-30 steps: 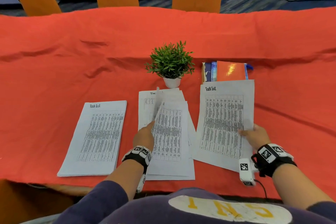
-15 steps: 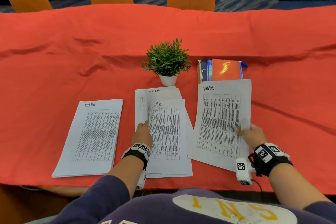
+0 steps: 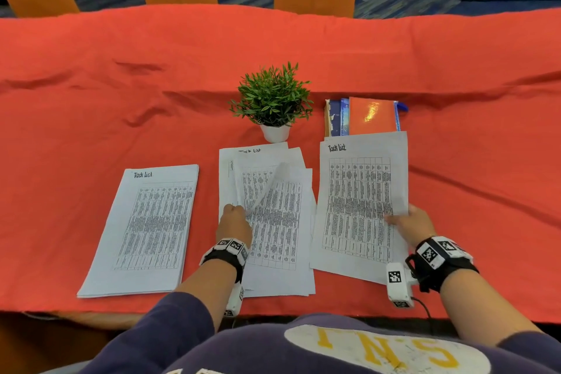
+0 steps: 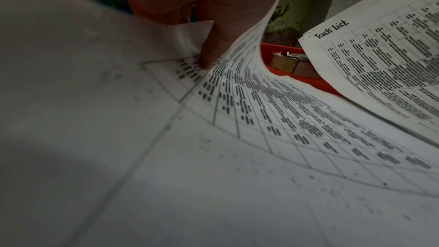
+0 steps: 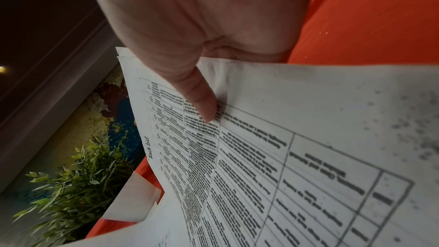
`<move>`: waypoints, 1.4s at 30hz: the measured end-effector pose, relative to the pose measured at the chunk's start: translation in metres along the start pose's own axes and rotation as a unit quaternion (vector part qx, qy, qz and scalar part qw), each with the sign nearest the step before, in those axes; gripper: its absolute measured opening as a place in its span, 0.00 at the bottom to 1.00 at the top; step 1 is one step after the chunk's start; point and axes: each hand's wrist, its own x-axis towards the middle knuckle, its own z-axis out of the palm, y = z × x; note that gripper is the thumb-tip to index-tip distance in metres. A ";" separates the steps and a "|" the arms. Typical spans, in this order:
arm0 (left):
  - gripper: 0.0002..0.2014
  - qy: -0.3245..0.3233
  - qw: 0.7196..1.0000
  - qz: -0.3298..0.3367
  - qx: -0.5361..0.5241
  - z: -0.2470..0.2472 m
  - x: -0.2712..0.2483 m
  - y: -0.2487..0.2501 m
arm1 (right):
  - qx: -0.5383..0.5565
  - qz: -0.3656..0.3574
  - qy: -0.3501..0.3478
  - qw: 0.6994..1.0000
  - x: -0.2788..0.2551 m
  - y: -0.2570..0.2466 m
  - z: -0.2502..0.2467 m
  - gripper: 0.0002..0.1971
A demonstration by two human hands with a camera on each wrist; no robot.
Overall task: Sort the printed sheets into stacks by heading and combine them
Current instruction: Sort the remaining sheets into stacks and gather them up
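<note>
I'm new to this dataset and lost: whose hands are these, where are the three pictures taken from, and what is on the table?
No machine here: a person wears three cameras. The head view looks down at a table under a red cloth. The other two views come from cameras strapped to the wrists, looking along the fingers.

On the cloth lie a neat left stack of printed sheets, a messier middle pile, a potted plant and some books.

The left hand lifts the curling edge of the middle pile's top sheet. The right hand pinches the side of a right sheaf headed "Task List", thumb on top.
</note>
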 end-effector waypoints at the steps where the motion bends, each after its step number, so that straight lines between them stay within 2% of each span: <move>1: 0.11 0.018 1.000 0.005 -0.010 0.000 -0.001 0.001 | 0.001 0.001 -0.001 1.000 0.000 -0.001 0.000 0.17; 7: 0.06 0.079 0.986 0.034 -0.143 -0.030 -0.006 0.020 | 0.026 -0.004 0.020 0.999 0.008 -0.010 -0.011 0.16; 10: 0.04 0.096 0.953 0.020 -0.286 -0.056 -0.001 0.025 | 0.040 -0.017 0.040 0.998 0.016 -0.018 -0.029 0.17; 13: 0.09 0.061 0.917 0.013 -0.394 -0.073 -0.001 0.032 | 0.072 -0.038 0.048 0.996 0.023 -0.032 -0.043 0.16; 15: 0.09 0.026 0.907 0.001 -0.420 -0.074 -0.002 0.042 | 0.110 -0.050 0.034 0.992 0.021 -0.043 -0.043 0.14; 18: 0.07 -0.032 0.897 -0.010 -0.441 -0.062 -0.004 0.059 | 0.123 -0.060 -0.029 0.990 0.011 -0.055 -0.024 0.13; 21: 0.08 -0.068 0.897 -0.010 -0.437 -0.045 -0.010 0.076 | 0.121 -0.048 -0.094 0.987 -0.001 -0.057 0.003 0.12; 25: 0.08 -0.079 0.911 -0.011 -0.405 -0.030 -0.014 0.087 | 0.129 -0.025 -0.127 0.983 -0.017 -0.054 0.028 0.10; 26: 0.09 -0.076 0.912 -0.011 -0.403 -0.028 -0.014 0.087 | 0.144 -0.018 -0.136 0.980 -0.018 -0.051 0.031 0.13; 29: 0.12 -0.061 0.910 -0.022 -0.410 -0.024 -0.013 0.088 | 0.145 -0.001 -0.182 0.973 -0.019 -0.045 0.037 0.30; 30: 0.13 -0.054 0.910 -0.025 -0.410 -0.022 -0.013 0.087 | 0.130 -0.011 -0.193 0.972 -0.019 -0.044 0.038 0.29; 31: 0.15 -0.048 0.911 -0.027 -0.409 -0.020 -0.012 0.087 | 0.098 -0.029 -0.199 0.975 -0.021 -0.044 0.039 0.23; 32: 0.17 -0.045 0.910 -0.029 -0.411 -0.019 -0.011 0.086 | 0.054 -0.054 -0.201 0.977 -0.022 -0.044 0.041 0.13; 33: 0.19 -0.047 0.907 -0.031 -0.416 -0.017 -0.010 0.085 | 0.014 -0.077 -0.198 0.977 -0.022 -0.043 0.041 0.09; 36: 0.22 -0.074 0.905 -0.030 -0.417 -0.009 -0.007 0.078 | -0.042 -0.098 -0.173 0.979 -0.018 -0.037 0.041 0.14; 38: 0.21 -0.069 0.934 -0.039 -0.349 -0.002 -0.002 0.066 | -0.057 -0.106 -0.137 0.983 -0.015 -0.033 0.038 0.14; 40: 0.21 -0.035 0.967 -0.079 -0.239 0.005 0.007 0.049 | -0.063 -0.106 -0.105 0.987 -0.010 -0.029 0.033 0.15; 42: 0.24 -0.017 0.980 -0.135 -0.146 0.013 0.014 0.029 | -0.057 -0.095 -0.079 0.991 -0.006 -0.024 0.027 0.16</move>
